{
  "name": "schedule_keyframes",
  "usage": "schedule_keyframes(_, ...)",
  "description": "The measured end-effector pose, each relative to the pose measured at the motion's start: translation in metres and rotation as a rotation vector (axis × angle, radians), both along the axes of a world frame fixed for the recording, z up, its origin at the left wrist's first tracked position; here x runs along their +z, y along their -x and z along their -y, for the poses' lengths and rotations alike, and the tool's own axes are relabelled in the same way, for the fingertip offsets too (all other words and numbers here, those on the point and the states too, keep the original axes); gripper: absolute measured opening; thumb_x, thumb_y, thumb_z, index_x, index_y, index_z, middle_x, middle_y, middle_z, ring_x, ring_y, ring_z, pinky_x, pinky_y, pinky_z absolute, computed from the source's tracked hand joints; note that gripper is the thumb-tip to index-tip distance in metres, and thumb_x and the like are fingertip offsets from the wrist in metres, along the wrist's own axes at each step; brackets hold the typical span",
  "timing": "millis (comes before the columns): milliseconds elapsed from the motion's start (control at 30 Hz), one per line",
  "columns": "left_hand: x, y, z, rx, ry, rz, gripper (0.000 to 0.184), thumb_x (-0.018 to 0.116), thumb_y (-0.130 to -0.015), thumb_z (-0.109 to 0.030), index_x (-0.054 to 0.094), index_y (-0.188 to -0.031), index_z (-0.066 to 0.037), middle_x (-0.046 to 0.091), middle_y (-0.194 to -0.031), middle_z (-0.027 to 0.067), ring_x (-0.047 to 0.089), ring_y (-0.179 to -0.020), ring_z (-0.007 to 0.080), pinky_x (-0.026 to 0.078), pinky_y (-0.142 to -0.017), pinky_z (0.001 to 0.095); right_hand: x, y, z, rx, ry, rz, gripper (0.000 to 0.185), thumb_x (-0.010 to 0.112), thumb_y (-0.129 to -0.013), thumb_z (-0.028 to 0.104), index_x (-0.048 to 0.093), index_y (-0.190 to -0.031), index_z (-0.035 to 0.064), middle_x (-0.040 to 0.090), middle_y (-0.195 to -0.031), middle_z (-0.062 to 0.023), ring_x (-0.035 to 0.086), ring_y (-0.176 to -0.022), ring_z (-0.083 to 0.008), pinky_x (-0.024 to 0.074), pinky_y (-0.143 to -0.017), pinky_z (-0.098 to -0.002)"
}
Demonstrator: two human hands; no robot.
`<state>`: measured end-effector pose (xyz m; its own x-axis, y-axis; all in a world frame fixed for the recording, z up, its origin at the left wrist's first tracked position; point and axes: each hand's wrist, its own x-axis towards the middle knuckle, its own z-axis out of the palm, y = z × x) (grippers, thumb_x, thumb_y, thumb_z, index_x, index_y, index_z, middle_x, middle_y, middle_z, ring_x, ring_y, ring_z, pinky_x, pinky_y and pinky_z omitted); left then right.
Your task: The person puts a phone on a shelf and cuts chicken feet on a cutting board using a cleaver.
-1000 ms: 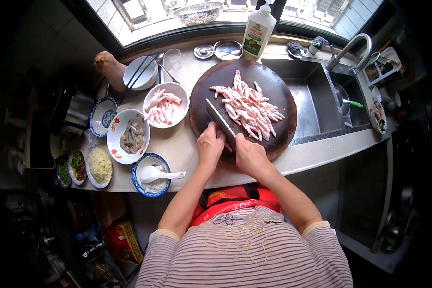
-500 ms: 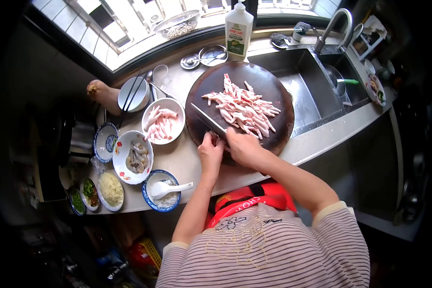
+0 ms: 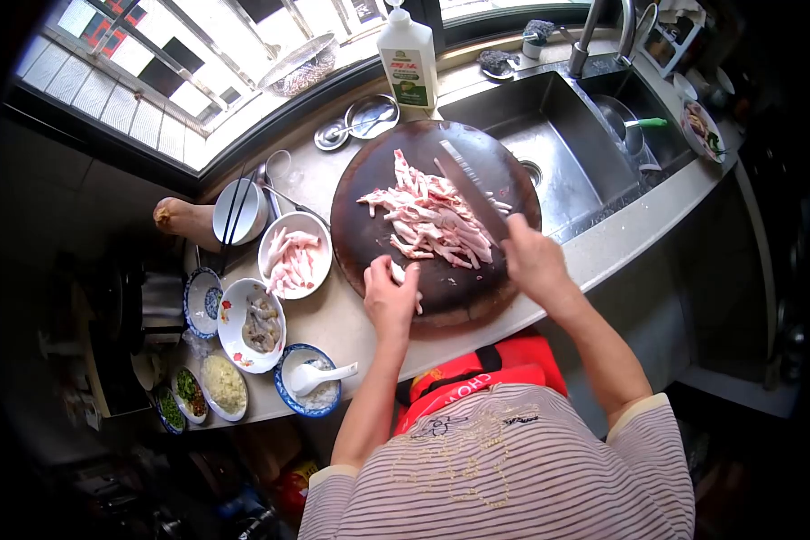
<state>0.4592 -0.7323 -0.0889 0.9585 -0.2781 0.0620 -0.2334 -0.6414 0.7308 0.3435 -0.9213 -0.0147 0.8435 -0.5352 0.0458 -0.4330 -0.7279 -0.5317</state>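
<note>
My right hand (image 3: 533, 259) grips the handle of a cleaver (image 3: 473, 193), its blade angled up and left over the round dark chopping board (image 3: 459, 297). My left hand (image 3: 391, 293) pinches a pale chicken foot (image 3: 399, 273) at the board's lower left edge. Between the hands and beyond them lies a heap of pale pink chicken feet (image 3: 432, 216), partly hidden by the blade. Left of the board, a white bowl (image 3: 325, 261) holds more chicken feet (image 3: 292, 261).
To the left stand a flowered bowl with shrimp (image 3: 261, 326), a blue-rimmed bowl with a white spoon (image 3: 310, 378) and a dish of minced garlic (image 3: 225, 382). A white pump bottle (image 3: 408, 63) stands behind the board, with a sink (image 3: 549, 153) at the right.
The cleaver has moved away from my left hand, up and right over the heap, with my right hand on it. The view has shifted and turned.
</note>
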Motion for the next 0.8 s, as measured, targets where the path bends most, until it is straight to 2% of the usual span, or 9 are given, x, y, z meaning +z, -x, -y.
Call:
schedule_keyframes(100,0.003,-0.001,0.031,-0.014,-0.249,0.115,0.043,0.066,-0.076,-0.029,0.053,-0.112,-0.012,0.051,-0.096,0.0144,0.058,-0.089,0.0354,0.049,-0.075,0.0462,-0.017,0.002,0.027,-0.130,0.026,-0.113,0.014,0.050,-0.085,0.009,0.042,-0.094,0.0011,0.061,-0.072,-0.0273,0.059,-0.072,-0.0472,0.0447,-0.066,-0.0557)
schedule_keyframes(200,-0.010,-0.013,0.049,-0.050,-0.314,0.224,0.028,0.062,-0.075,-0.018,0.053,-0.100,-0.010,0.050,-0.092,0.0147,0.059,-0.085,0.0344,0.051,-0.069,0.0447,-0.034,0.002,0.037,-0.174,-0.039,-0.119,0.017,0.050,-0.086,0.009,0.039,-0.096,-0.0005,0.059,-0.074,-0.0299,0.057,-0.075,-0.0494,0.0422,-0.067,-0.0566)
schedule_keyframes(333,-0.019,-0.035,0.050,0.002,-0.195,0.270,0.010,0.058,-0.073,-0.009,0.057,-0.082,-0.006,0.054,-0.083,0.0169,0.059,-0.074,0.0376,0.048,-0.067,0.0460,-0.035,0.002,0.036,-0.167,-0.054,-0.104,0.018,0.049,-0.086,0.009,0.037,-0.095,-0.0007,0.059,-0.073,-0.0296,0.058,-0.073,-0.0485,0.0430,-0.067,-0.0566)
schedule_keyframes(433,-0.022,-0.055,0.039,0.071,-0.024,0.180,0.005,0.058,-0.069,-0.007,0.061,-0.071,-0.003,0.055,-0.067,0.0160,0.057,-0.063,0.0316,0.047,-0.061,0.0396,-0.039,0.004,0.039,-0.153,-0.011,-0.082,0.016,0.048,-0.087,0.009,0.037,-0.094,0.0002,0.060,-0.071,-0.0280,0.059,-0.070,-0.0467,0.0450,-0.065,-0.0560)
schedule_keyframes(567,0.013,-0.077,0.054,0.098,0.260,0.137,0.006,0.060,-0.074,-0.008,0.062,-0.075,-0.002,0.052,-0.068,0.0110,0.054,-0.066,0.0247,0.046,-0.065,0.0362,-0.041,0.003,0.036,-0.149,0.003,-0.087,0.016,0.048,-0.086,0.009,0.037,-0.094,0.0006,0.060,-0.070,-0.0273,0.060,-0.069,-0.0463,0.0453,-0.064,-0.0564)
schedule_keyframes(600,0.014,-0.082,0.058,0.021,0.272,0.119,0.012,0.061,-0.078,-0.011,0.066,-0.085,-0.002,0.059,-0.075,0.0121,0.059,-0.072,0.0223,0.048,-0.069,0.0328,-0.043,0.003,0.035,-0.144,0.014,-0.081,0.016,0.048,-0.086,0.009,0.037,-0.094,0.0007,0.060,-0.070,-0.0271,0.060,-0.069,-0.0462,0.0454,-0.064,-0.0564)
schedule_keyframes(667,0.015,-0.097,0.058,-0.085,0.364,-0.249,0.021,0.062,-0.081,-0.016,0.067,-0.095,-0.001,0.065,-0.087,0.0141,0.062,-0.082,0.0198,0.048,-0.075,0.0297,-0.044,0.004,0.035,-0.136,0.010,-0.072,0.016,0.047,-0.086,0.009,0.037,-0.094,0.0007,0.060,-0.070,-0.0268,0.060,-0.069,-0.0464,0.0457,-0.064,-0.0560)
schedule_keyframes(733,0.018,-0.117,0.033,-0.035,0.294,-0.032,0.027,0.061,-0.082,-0.018,0.066,-0.101,0.000,0.067,-0.092,0.0157,0.063,-0.086,0.0212,0.049,-0.078,0.0296,-0.042,0.002,0.036,-0.130,0.005,-0.061,0.015,0.047,-0.086,0.009,0.037,-0.094,0.0008,0.060,-0.070,-0.0264,0.060,-0.069,-0.0463,0.0460,-0.064,-0.0555)
schedule_keyframes(800,0.001,-0.152,-0.018,0.163,-0.091,0.239,0.028,0.061,-0.075,-0.014,0.065,-0.100,-0.003,0.065,-0.093,0.0152,0.061,-0.084,0.0291,0.047,-0.081,0.0383,-0.039,0.003,0.033,-0.144,-0.009,-0.061,0.015,0.047,-0.085,0.008,0.037,-0.094,0.0009,0.060,-0.071,-0.0258,0.060,-0.068,-0.0460,0.0465,-0.063,-0.0551)
